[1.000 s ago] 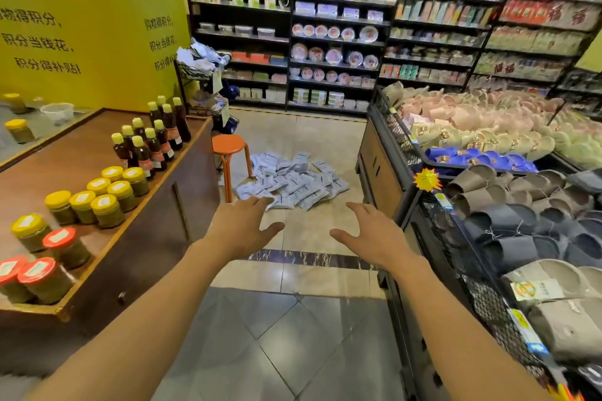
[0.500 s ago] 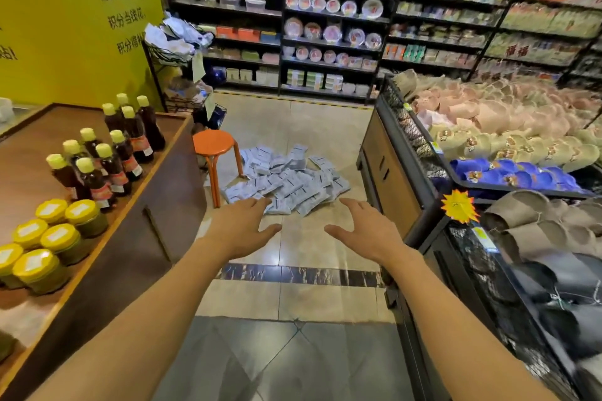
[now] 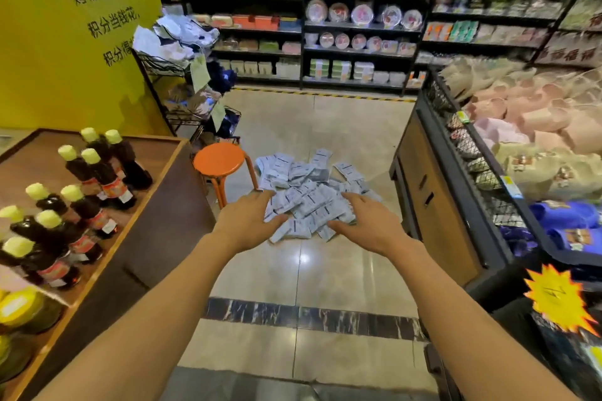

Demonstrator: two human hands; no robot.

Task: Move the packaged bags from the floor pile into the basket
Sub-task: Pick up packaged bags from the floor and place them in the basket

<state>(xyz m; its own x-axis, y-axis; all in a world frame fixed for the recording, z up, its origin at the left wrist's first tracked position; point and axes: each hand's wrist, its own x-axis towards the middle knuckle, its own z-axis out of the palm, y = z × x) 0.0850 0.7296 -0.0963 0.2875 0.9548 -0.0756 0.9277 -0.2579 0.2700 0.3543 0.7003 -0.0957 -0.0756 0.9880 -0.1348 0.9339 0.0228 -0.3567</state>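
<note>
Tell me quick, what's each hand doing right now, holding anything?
Left hand: open, fingers spread, holding nothing, stretched toward the pile of packaged bags.
Right hand: open, fingers spread, holding nothing, also stretched toward the pile.

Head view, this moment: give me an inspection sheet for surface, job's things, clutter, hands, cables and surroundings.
Surface: tiled floor, glossy, crossed by a dark marbled strip.
Job's things: pile of packaged bags on the floor; wire basket on a rack at left, already heaped with bags.
Clutter: orange stool just left of the pile.
Hands: left hand and right hand stretched forward, fingers spread, holding nothing.
Cables: nothing seen.
Surroundings: wooden counter with yellow-capped bottles at left; slipper bins at right; stocked shelves behind.
</note>
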